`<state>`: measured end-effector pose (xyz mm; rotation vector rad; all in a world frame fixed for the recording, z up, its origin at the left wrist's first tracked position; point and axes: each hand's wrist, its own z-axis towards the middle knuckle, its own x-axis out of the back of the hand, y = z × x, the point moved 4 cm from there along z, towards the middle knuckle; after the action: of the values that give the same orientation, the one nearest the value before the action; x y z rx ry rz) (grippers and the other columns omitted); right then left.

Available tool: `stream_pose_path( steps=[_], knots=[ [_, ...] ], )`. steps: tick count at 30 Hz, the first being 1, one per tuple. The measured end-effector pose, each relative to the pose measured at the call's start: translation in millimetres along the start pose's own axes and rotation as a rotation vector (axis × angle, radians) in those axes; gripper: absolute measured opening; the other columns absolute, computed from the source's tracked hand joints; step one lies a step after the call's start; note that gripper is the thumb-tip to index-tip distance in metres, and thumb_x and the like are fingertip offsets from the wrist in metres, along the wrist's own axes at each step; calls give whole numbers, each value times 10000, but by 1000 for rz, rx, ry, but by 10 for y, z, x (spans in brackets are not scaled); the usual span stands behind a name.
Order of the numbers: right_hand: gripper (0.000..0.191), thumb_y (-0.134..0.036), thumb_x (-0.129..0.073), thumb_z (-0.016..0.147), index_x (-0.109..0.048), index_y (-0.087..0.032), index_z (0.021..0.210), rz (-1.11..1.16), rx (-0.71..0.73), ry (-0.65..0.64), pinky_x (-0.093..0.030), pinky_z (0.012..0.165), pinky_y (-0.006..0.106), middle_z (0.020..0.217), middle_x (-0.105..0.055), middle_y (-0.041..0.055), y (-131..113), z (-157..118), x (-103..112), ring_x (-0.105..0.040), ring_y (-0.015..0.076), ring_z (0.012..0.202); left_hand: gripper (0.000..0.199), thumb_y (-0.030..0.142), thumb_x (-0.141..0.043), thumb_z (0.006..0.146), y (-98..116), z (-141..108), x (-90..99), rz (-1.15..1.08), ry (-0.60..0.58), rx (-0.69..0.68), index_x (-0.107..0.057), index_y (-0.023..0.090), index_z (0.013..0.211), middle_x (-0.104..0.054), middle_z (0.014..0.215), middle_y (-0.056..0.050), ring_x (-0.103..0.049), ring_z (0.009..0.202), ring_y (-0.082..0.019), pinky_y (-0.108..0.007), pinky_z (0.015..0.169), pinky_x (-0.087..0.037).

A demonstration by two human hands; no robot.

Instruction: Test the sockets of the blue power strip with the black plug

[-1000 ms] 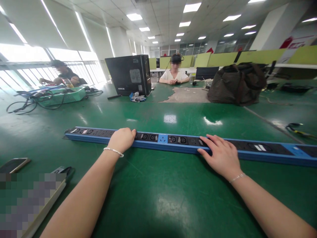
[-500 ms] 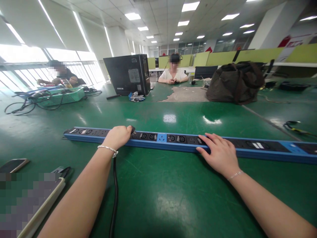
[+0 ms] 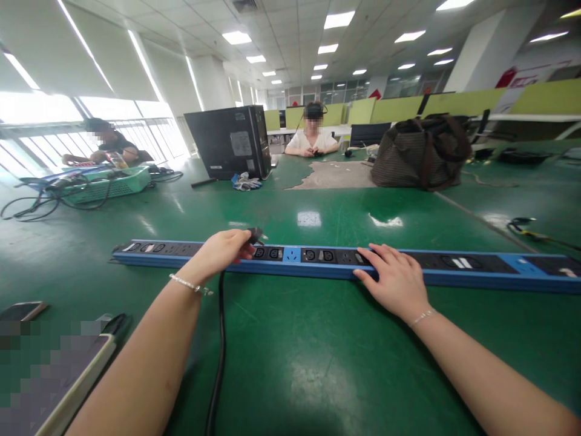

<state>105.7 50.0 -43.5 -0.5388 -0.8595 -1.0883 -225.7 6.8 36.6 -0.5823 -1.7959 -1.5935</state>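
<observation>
A long blue and black power strip (image 3: pixel 299 271) lies across the green table, with several sockets along its top. My left hand (image 3: pixel 222 251) is closed around a black plug (image 3: pixel 256 235) and holds it just above the strip, its metal prongs pointing right. From under that hand a black cord (image 3: pixel 222 327) hangs down towards me. My right hand (image 3: pixel 394 278) grips the strip right of its middle, thumb at the near side and fingers over the top. Its palm hides some of the sockets.
At the back stand a black computer case (image 3: pixel 227 142), crumpled gloves (image 3: pixel 246 181) and a brown bag (image 3: pixel 420 154). A green basket (image 3: pixel 113 184) with cables sits at the left. Two people sit across the table. A phone (image 3: pixel 22 310) lies near left; a cable (image 3: pixel 529 230) lies right.
My left hand has moved slightly right and lifted the plug off the strip, so its prongs now show. The cord shifted with it. My right hand stays on the strip.
</observation>
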Motion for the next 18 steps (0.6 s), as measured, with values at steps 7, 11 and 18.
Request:
stream_pose_path(
  steps=[7, 11, 18],
  knots=[
    [439, -492, -440, 819, -556, -273, 1180, 3, -11, 7, -271, 927, 429, 1210, -562, 56, -5, -4, 9, -434, 252, 1146, 290, 342, -405, 879, 201, -147, -475, -1104, -426, 238, -543, 106, 782, -407, 529, 42, -350, 376, -23, -128, 342, -271],
    [435, -491, -439, 821, -557, -272, 1179, 13, -15, 1, -265, 932, 429, 1211, -560, 54, -14, -5, 21, -430, 252, 1151, 239, 222, -362, 899, 200, -160, -683, -1343, -553, 432, -537, 92, 800, -508, 606, -18, -533, 512, -69, -179, 490, -473],
    [437, -503, -435, 823, -555, -276, 1176, 20, -20, -6, -259, 938, 424, 1220, -554, 48, -17, -3, 26, -424, 247, 1159, 180, 183, -405, 879, 156, -143, -843, -1193, -451, 447, -547, 75, 850, -654, 700, -102, -647, 564, -148, -217, 483, -528]
  ],
)
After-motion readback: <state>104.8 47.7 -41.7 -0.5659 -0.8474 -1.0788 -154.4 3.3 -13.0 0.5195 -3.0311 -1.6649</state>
